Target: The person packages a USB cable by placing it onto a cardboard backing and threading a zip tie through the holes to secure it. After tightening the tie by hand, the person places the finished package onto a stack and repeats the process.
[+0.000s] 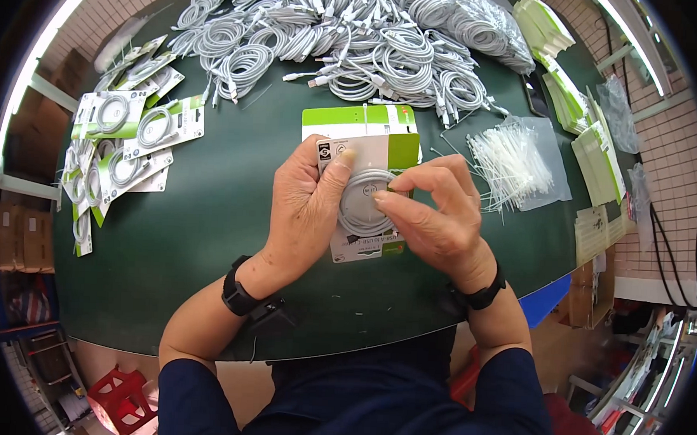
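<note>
My left hand [306, 208] and my right hand [434, 213] together hold a white and green backing card [367, 152] with a coiled white cable [362, 202] pressed against it, above the dark green table [208, 235]. The left thumb lies on the card's upper left corner. The right thumb and forefinger pinch the coil at its right side. A second green and white card [358, 118] lies flat on the table just behind the held one.
A big heap of coiled white cables [348, 39] fills the far side. Finished carded cables [122, 141] are stacked at the left. A clear bag of white cable ties [514, 162] lies right of my hands. Stacks of blank cards [592, 150] line the right edge.
</note>
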### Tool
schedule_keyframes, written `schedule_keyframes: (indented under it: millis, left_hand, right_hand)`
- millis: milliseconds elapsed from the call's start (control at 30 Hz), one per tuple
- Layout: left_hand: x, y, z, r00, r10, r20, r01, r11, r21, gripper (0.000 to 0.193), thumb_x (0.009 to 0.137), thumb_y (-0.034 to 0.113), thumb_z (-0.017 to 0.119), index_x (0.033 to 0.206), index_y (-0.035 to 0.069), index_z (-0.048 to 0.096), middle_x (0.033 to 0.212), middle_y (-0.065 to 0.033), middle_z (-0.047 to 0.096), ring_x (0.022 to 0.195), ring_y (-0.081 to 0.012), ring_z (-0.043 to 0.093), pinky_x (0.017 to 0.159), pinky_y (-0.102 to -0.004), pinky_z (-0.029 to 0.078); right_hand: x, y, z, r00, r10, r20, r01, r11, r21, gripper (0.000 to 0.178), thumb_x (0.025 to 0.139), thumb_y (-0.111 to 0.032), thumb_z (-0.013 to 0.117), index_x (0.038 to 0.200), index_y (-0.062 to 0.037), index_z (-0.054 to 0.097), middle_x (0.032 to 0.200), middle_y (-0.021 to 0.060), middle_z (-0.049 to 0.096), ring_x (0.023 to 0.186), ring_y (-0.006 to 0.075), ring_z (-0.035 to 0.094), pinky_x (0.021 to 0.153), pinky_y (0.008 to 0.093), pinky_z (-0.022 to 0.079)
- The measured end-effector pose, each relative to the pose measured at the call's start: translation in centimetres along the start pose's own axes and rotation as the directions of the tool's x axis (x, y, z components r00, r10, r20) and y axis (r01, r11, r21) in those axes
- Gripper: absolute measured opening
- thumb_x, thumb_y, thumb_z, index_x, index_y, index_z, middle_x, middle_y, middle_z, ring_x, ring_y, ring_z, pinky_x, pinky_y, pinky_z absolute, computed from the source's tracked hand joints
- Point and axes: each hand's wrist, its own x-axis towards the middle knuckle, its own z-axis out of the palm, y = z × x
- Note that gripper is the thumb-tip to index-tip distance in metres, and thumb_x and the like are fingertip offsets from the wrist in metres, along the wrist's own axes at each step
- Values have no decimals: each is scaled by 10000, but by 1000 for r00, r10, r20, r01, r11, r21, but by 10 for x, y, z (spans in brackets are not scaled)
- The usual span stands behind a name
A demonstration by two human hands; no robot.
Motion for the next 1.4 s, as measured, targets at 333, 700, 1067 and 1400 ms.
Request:
schedule_keyframes:
  millis: [333, 700, 1067, 1400]
  left_hand:
    - [-3, -12, 2, 996, -70, 47, 71, 997, -27, 155, 1029, 120, 566, 1087, -19, 597, 949, -56, 695, 823, -52, 611, 707, -232, 522]
    - [-5, -2, 1, 984, -65, 163, 50, 994, 98, 288, 951, 99, 680, 1197, -21, 591, 1075, -106, 711, 928, -107, 663, 801, -272, 558]
    - [0, -6, 0, 996, -61, 70, 65, 996, -58, 268, 970, 35, 629, 1222, -43, 582, 1128, -116, 704, 995, -121, 663, 869, -280, 553]
    - [-1, -6, 0, 995, -72, 70, 75, 997, -32, 261, 966, 33, 634, 1212, -41, 585, 1129, -116, 705, 990, -122, 672, 862, -282, 555]
  right_hand:
    - [-2, 0, 7, 1000, 31, -6, -31, 999, -34, 344, 599, 24, 821, 901, -125, 752, 890, 10, 619, 809, 227, 554, 646, 323, 471]
    - [-4, 6, 6, 988, 87, -125, -82, 996, 45, 288, 688, 30, 822, 911, -112, 707, 884, 19, 624, 794, 225, 556, 663, 321, 469]
    - [-5, -5, 0, 995, 38, -97, -18, 980, 200, 267, 752, 18, 805, 931, -101, 646, 957, 38, 705, 791, 219, 621, 655, 315, 500]
    - [-10, -4, 4, 994, 65, -85, -30, 930, 367, 189, 789, -57, 786, 923, -89, 657, 961, 48, 722, 791, 218, 664, 685, 338, 526]
